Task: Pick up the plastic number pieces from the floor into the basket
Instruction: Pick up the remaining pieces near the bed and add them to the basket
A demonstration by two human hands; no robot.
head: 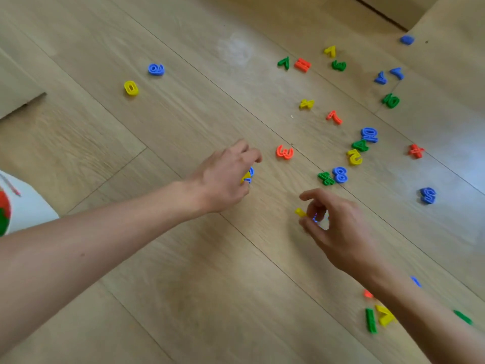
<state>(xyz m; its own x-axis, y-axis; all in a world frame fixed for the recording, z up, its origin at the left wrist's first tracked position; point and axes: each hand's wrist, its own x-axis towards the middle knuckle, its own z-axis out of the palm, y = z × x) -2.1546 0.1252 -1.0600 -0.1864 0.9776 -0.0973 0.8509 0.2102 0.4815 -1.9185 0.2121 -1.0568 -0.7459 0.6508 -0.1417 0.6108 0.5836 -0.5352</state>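
Observation:
Several plastic number pieces in red, blue, yellow and green lie scattered over the wooden floor, mostly at the right. My left hand (224, 177) hovers near the middle, closed around a yellow and a blue piece (248, 176). Just right of it lies a red 3 (284, 152). My right hand (333, 227) is lower right, fingers pinched on a yellow piece (300, 212) with a blue piece (316, 219) tucked in its curl. A blue 8 (340, 174) and a green piece (326, 178) lie just above that hand. The white basket (29, 206) peeks in at the left edge.
A yellow 0 (131, 88) and blue 6 (156, 69) sit apart at the upper left. A green 1 (371, 320) and yellow 7 (384, 315) lie by my right forearm. Cardboard edges show at the far left (21, 101) and top right (393, 9).

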